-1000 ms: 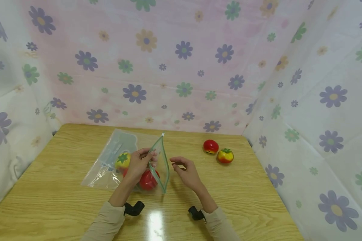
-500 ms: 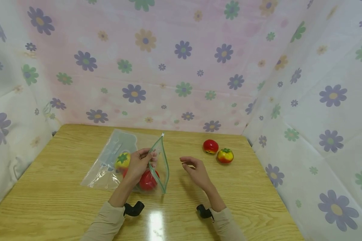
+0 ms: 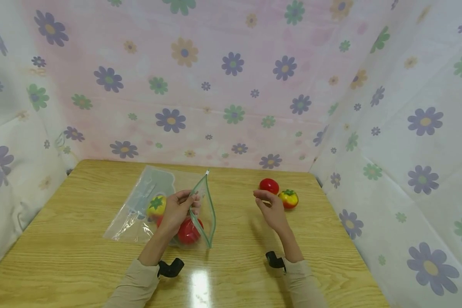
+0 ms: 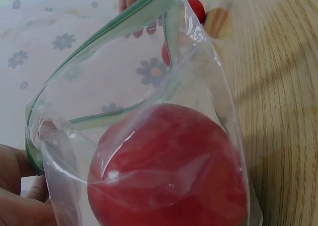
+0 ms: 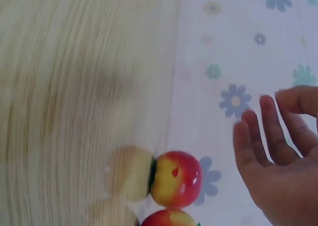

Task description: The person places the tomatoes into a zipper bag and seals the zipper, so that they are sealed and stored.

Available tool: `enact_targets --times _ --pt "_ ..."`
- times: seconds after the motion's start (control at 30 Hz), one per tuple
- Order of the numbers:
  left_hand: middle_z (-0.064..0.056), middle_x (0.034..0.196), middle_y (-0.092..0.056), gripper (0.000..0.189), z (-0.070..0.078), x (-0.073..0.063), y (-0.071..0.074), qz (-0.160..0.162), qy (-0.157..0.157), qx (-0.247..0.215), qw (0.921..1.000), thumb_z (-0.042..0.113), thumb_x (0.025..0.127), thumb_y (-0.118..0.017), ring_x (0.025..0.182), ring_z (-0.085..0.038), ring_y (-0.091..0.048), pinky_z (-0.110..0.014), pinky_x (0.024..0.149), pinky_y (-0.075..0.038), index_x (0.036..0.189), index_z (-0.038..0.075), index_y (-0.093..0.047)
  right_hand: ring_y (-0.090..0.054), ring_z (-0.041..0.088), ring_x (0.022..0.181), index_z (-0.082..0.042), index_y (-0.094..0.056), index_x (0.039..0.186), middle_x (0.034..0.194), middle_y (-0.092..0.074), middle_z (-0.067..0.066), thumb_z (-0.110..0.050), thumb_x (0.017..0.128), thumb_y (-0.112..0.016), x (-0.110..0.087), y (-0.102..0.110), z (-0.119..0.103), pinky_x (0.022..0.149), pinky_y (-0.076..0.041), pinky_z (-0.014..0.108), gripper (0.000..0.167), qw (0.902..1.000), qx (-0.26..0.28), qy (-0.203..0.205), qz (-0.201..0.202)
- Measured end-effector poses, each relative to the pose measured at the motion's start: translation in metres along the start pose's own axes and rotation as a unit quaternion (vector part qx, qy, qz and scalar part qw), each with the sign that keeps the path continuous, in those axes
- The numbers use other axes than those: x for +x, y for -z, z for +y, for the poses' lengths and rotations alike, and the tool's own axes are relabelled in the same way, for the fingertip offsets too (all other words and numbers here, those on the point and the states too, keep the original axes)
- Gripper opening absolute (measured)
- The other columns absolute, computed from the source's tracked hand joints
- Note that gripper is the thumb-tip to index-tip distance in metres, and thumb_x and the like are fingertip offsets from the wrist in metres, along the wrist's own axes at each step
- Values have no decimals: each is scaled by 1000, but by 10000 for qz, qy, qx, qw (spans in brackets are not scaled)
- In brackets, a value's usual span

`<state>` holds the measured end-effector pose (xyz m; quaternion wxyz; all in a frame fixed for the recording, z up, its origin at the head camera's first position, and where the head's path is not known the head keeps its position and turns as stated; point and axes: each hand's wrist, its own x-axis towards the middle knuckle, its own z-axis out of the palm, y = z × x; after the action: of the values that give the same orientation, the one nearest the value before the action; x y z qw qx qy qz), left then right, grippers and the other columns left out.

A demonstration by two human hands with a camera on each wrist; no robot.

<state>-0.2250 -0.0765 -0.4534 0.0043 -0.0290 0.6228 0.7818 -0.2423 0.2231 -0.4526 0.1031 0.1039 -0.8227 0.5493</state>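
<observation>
The left hand (image 3: 179, 211) pinches the rim of a clear plastic bag (image 3: 132, 222) between thumb and fingers, and the right hand (image 3: 272, 209) is raised with its fingers loosely curved and parted, gripping nothing. The bag lies under and around the left hand, most of it stretching out to that hand's left, while its mouth, edged by a green strip (image 3: 214, 209), gapes toward the right hand, well apart from it. Inside the bag, a yellow fruit (image 3: 156, 206) with a green leafy top sits just left of the left hand, and a red fruit (image 3: 189, 231) sits just below its fingers, near the mouth; more red shows partly hidden behind the hand. Beyond the right hand's fingertips lies a second red fruit (image 3: 268, 185), and just right of that hand a red-and-yellow fruit (image 3: 289, 199) with a green top, partly covered by it in the head view. Both rest on the wooden table (image 3: 231, 273) beneath the hands. Farther out, past both hands, stands a flowered cloth (image 3: 215, 98).
</observation>
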Motion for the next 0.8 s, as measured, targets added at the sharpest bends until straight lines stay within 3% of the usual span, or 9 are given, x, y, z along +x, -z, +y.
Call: enact_targets --times 0.13,0.2,0.37,0.43,0.5,0.67,0.8 --pt "-3 89 -72 25 0 0 1 78 -37 -37 10000 5 103 -59 67 -7 -67 -21 59 -59 121 -11 -60 -61 38 114 14 -66 118 120 -64 33 12 96 -57 -1 11 -4 95 -50 18 23 9981 -38 336 521" --pt "-1 87 -72 24 1 0 2 108 -59 -38 9999 5 103 -59 67 -7 -67 -21 59 -59 121 -11 -60 -59 37 105 14 -67 117 119 -64 33 14 95 -58 0 15 0 88 -49 19 24 9954 -235 444 813" --pt "2 85 -72 25 1 -1 2 124 -45 13 9999 6 103 -60 68 -6 -68 -21 59 -59 121 -11 -60 -59 38 114 9 -69 117 123 -66 27 13 92 -62 5 28 21 102 -50 44 26 9870 -626 439 1413" --pt "2 86 -72 25 1 -1 2 126 -32 51 9999 7 103 -60 68 -6 -68 -20 59 -58 121 -10 -60 -56 40 125 8 -69 116 125 -65 27 13 90 -63 7 34 27 111 -42 57 27 9848 -623 394 1573" --pt "2 86 -72 24 1 -1 2 134 -26 105 9999 7 103 -60 69 -6 -68 -20 59 -58 121 -9 -61 -54 42 127 8 -69 117 127 -63 28 12 89 -63 9 40 32 113 -39 60 29 9821 -627 332 1747" --pt "2 87 -73 24 0 -1 2 152 -13 131 9998 8 102 -61 72 -6 -69 -20 60 -58 120 -9 -61 -42 46 136 8 -64 125 135 -56 30 8 88 -67 11 53 40 118 -28 61 37 9734 -964 -94 2077" --pt "2 88 -73 25 0 -1 2 151 0 104 9998 8 102 -61 72 -5 -69 -19 60 -58 120 -9 -61 -26 51 142 9 -49 141 149 -39 33 -2 91 -68 10 62 44 117 -23 65 55 9717 -1231 -857 1825"
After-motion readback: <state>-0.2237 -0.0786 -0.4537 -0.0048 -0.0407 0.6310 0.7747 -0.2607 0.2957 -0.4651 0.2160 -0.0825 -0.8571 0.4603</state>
